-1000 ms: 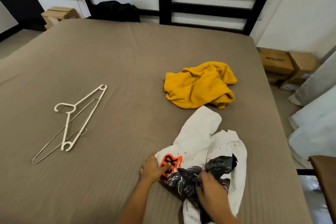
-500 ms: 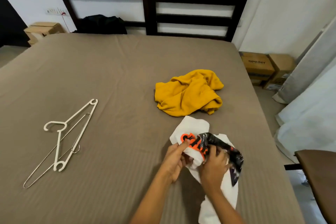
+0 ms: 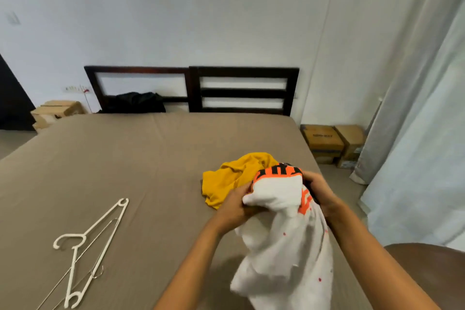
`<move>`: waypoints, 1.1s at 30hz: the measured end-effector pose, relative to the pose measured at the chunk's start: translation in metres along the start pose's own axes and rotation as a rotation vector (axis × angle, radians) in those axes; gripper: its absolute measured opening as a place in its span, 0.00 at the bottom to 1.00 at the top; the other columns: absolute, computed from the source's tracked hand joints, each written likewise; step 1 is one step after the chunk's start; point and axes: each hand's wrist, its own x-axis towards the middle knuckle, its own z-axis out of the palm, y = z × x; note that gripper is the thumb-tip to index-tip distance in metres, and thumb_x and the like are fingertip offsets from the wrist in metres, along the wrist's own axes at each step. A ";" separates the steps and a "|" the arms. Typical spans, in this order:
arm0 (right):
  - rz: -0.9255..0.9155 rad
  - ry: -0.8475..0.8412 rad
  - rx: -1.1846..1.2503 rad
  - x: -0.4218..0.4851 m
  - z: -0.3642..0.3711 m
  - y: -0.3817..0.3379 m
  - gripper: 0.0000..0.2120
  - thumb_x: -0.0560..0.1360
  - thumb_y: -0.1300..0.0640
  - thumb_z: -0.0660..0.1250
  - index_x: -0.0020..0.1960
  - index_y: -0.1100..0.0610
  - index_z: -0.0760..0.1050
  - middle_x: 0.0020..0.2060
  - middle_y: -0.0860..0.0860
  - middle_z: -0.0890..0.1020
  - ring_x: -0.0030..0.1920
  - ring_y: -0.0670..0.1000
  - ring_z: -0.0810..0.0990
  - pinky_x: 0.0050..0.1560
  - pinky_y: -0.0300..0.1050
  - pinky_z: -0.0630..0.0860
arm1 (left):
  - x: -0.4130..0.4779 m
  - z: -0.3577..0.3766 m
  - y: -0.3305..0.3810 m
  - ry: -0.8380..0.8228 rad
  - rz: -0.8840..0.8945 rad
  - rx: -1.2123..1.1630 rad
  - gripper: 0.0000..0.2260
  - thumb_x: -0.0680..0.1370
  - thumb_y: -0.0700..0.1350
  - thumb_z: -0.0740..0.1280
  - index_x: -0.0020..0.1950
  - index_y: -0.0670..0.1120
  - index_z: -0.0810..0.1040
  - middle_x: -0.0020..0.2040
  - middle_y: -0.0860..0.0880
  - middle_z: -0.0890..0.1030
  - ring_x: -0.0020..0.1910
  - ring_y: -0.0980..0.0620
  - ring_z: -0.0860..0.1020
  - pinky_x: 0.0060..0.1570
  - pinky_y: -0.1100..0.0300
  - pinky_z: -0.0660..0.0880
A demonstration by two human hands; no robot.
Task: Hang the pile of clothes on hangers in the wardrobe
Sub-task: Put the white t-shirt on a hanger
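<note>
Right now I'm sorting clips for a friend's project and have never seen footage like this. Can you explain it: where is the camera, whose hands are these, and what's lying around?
There is no machine here. A person wears a wide-angle camera on the head, looking forward and down, so their own arms reach in from below. The left hand and right hand both grip a bunched white shirt with orange and black print, and its lower part hangs down. On the bed lie a crumpled yellow garment, just behind the hands, and to the left two hangers, a white plastic one over a thin wire one. A dark garment sits by the headboard, and cardboard boxes stand beside the bed. The wardrobe is not in view.
</note>
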 end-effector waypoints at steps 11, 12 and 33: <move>-0.145 -0.002 -0.533 -0.040 0.016 0.088 0.18 0.69 0.56 0.75 0.56 0.52 0.71 0.47 0.45 0.80 0.41 0.38 0.79 0.37 0.30 0.73 | -0.003 0.017 0.035 0.212 -0.129 -0.027 0.06 0.76 0.51 0.68 0.52 0.52 0.79 0.44 0.57 0.81 0.42 0.64 0.78 0.39 0.71 0.73; -0.194 0.042 -0.550 -0.041 0.014 0.091 0.14 0.69 0.56 0.75 0.52 0.50 0.74 0.44 0.44 0.81 0.40 0.38 0.80 0.37 0.32 0.72 | -0.006 0.014 0.034 0.225 -0.141 -0.013 0.05 0.76 0.52 0.67 0.45 0.52 0.79 0.38 0.57 0.80 0.37 0.61 0.77 0.35 0.70 0.72; -0.852 0.473 -0.736 -0.071 -0.048 -0.010 0.08 0.80 0.65 0.57 0.44 0.58 0.72 0.33 0.50 0.74 0.31 0.37 0.72 0.32 0.29 0.66 | -0.066 -0.123 0.070 0.323 -0.036 0.641 0.05 0.71 0.41 0.73 0.43 0.42 0.80 0.38 0.48 0.80 0.36 0.51 0.76 0.35 0.65 0.67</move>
